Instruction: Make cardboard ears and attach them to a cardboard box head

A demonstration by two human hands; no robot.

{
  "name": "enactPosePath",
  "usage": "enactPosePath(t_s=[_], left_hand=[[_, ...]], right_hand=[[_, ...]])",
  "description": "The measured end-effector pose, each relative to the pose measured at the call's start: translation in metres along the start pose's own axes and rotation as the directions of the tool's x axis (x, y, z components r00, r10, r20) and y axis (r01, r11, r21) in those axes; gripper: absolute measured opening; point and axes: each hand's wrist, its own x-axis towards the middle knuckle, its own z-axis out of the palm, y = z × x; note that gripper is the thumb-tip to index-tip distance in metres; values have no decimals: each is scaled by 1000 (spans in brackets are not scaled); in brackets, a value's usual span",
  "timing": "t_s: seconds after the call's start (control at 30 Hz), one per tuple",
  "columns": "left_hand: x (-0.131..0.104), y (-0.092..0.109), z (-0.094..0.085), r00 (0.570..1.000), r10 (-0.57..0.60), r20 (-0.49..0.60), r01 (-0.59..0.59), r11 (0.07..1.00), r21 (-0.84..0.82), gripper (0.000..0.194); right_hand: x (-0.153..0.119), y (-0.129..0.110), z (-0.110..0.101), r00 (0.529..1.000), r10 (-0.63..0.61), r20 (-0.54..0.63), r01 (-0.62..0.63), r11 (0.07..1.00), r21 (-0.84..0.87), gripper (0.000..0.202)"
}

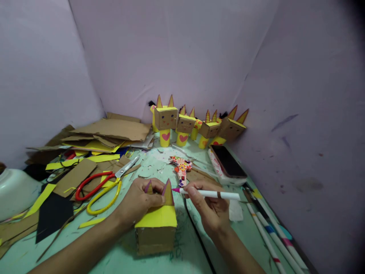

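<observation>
A small cardboard box with a yellow top [156,219] stands on the table in front of me, with two pointed cardboard ears edged in purple. My left hand [145,198] is closed around the ears, its thumb and fingers pinching near the right ear [168,193]. In my right hand [209,207] is a white marker [212,193], gripped like a pen. Its magenta tip points left and meets or nearly meets the right ear's edge. Just behind the hands lies a flower-patterned glue gun [181,167], partly hidden by my right hand.
Scissors with red and yellow handles [121,173] lie at left beside cardboard scraps [75,177] and a cardboard stack [114,129]. Several box-headed figures [165,120] line the back wall. A phone [228,160] and several markers [266,238] lie at right. A black cord [196,228] crosses the table.
</observation>
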Motion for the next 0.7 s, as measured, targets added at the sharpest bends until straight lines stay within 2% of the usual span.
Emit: enactPosePath(t_s=[0.23,0.43,0.6,0.7], left_hand=[[1,0,0,1000,8,4,-8,1000,-7,5],[0,-2,-2,1000,12,17,-12,1000,-17,6],[0,0,-1,1000,-1,21,1,1000,-12,8],[0,-1,0,1000,7,19,-7,1000,-3,7]], right_hand=[[1,-3,-2,996,12,87,-14,1000,20,17],[2,-2,-2,998,-3,69,1,1000,26,18],[2,1,-2,997,-65,43,65,998,-5,14],[2,0,-2,998,-39,56,40,999,-12,14]])
